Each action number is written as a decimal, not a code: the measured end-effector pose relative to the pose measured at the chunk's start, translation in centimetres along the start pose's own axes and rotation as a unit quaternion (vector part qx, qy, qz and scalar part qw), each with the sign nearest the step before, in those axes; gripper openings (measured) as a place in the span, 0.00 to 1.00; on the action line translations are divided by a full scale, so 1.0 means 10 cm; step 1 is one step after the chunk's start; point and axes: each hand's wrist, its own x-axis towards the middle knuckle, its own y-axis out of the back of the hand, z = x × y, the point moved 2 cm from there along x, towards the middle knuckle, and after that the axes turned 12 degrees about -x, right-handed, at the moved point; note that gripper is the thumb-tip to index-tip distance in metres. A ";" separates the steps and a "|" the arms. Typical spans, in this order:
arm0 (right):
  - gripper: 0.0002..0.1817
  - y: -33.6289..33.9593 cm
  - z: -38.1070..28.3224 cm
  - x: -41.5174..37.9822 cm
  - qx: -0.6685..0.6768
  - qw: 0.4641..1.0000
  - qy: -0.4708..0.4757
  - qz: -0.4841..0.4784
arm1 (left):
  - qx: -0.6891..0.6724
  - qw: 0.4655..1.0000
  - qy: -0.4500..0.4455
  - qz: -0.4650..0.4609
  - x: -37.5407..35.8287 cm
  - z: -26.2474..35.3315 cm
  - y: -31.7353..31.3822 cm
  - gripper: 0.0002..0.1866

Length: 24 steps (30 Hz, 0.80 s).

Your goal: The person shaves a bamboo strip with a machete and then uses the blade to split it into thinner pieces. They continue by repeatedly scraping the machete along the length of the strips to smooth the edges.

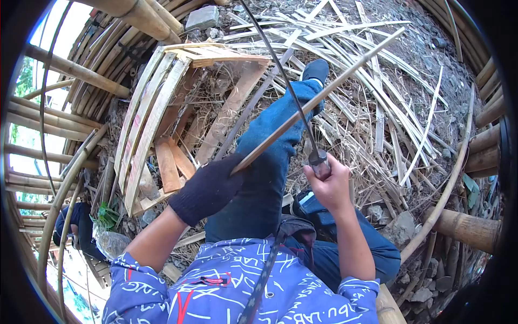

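My left hand (208, 189), in a dark knitted glove, is closed around the near end of a long, slender bamboo strip (345, 76). The strip slants up and right over my outstretched leg. My bare right hand (332, 186) grips a tool handle (319, 166), clear with a black collar. From the collar a long, thin dark shaft (280, 67) runs up and left, overlapping the bamboo strip in this view; its far end is out of frame. My jeans-clad leg (264, 151) lies beneath both, and the other leg is bent at right.
A broken wooden crate (154, 113) lies left of my leg. Split bamboo strips (377, 81) and shavings litter the ground ahead and right. Bamboo poles (67, 67) line the left side, a thick pole (467, 229) the right. Another person (78, 229) is bent down at far left.
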 end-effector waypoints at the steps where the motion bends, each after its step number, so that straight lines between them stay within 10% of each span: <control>1: 0.11 -0.06 -0.04 0.01 0.013 1.000 0.006 0.004 | -0.014 1.000 -0.020 0.004 -0.07 0.00 0.02 0.11; 8: 0.11 -0.18 -0.21 0.02 -0.077 0.996 0.049 -0.010 | 0.034 0.995 0.086 -0.042 -0.32 -0.06 0.20 0.09; 13: 0.12 -0.17 -0.30 -0.02 -0.147 0.985 0.095 -0.002 | 0.154 0.966 -0.206 -0.016 -0.15 -0.19 -0.02 0.09; 24: 0.11 -0.03 -0.47 0.15 -0.386 0.911 0.140 0.025 | 0.213 0.964 -0.160 -0.013 0.17 -0.04 -0.25 0.12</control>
